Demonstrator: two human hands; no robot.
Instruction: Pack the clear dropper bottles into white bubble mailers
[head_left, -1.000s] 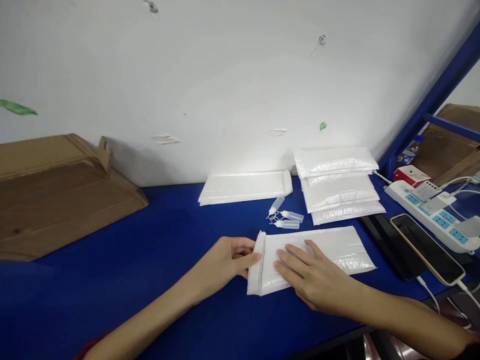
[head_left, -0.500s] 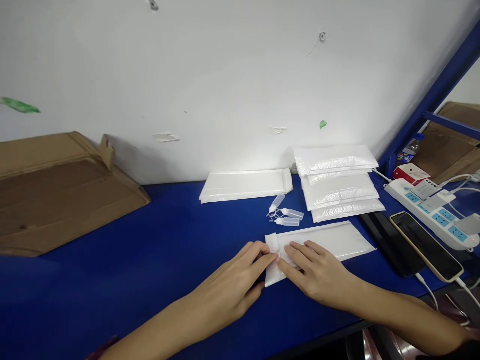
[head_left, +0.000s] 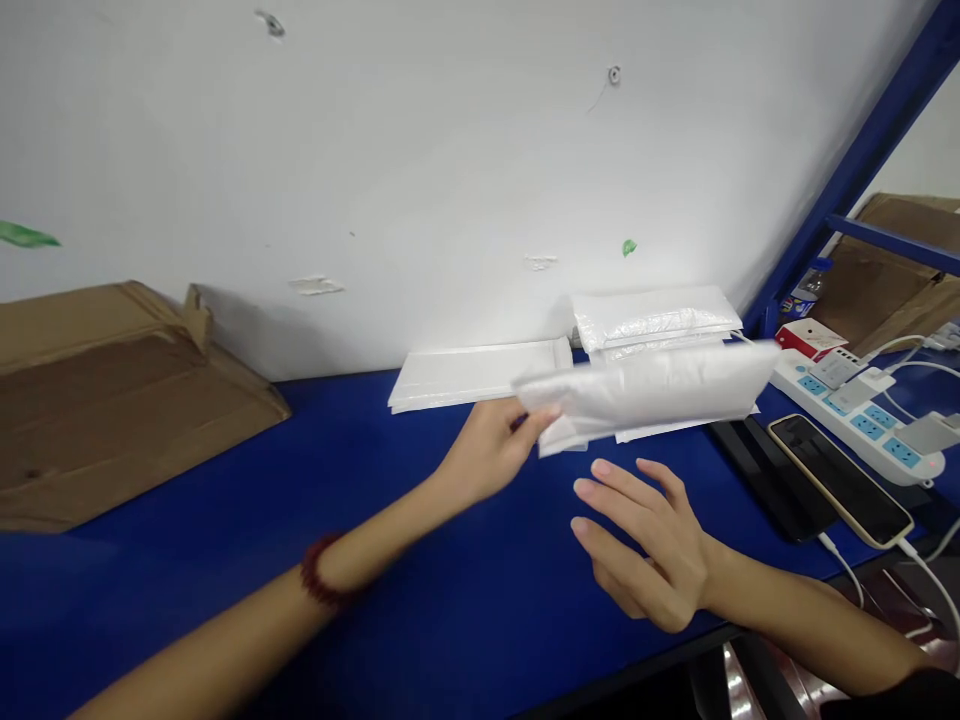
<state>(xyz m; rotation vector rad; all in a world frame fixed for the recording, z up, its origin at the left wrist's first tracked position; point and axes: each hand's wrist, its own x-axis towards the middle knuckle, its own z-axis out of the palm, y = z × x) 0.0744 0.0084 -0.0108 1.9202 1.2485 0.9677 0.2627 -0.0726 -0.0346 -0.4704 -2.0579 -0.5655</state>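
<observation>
My left hand [head_left: 491, 450] pinches the left end of a white bubble mailer [head_left: 652, 392] and holds it in the air above the blue table [head_left: 300, 520], blurred by motion. The mailer hangs in front of the stack of filled bubble mailers [head_left: 652, 315] at the back right. Below the lifted mailer, my right hand [head_left: 645, 535] hovers over the table, fingers spread, holding nothing. A flat pile of empty white mailers [head_left: 472, 372] lies against the wall, just behind my left hand. The small dropper bottles are hidden behind the lifted mailer.
A flattened cardboard box [head_left: 112, 390] lies at the left. On the right sit a phone [head_left: 840, 478] on a cable, a dark tablet [head_left: 772, 480], a white power strip [head_left: 862, 405] with plugs and a small red and white box [head_left: 806, 338]. A blue shelf post [head_left: 847, 180] rises at the right.
My left hand has lifted the mailer off the table and swung it up toward the right stack. The right hand has let go of it and pulled back, open.
</observation>
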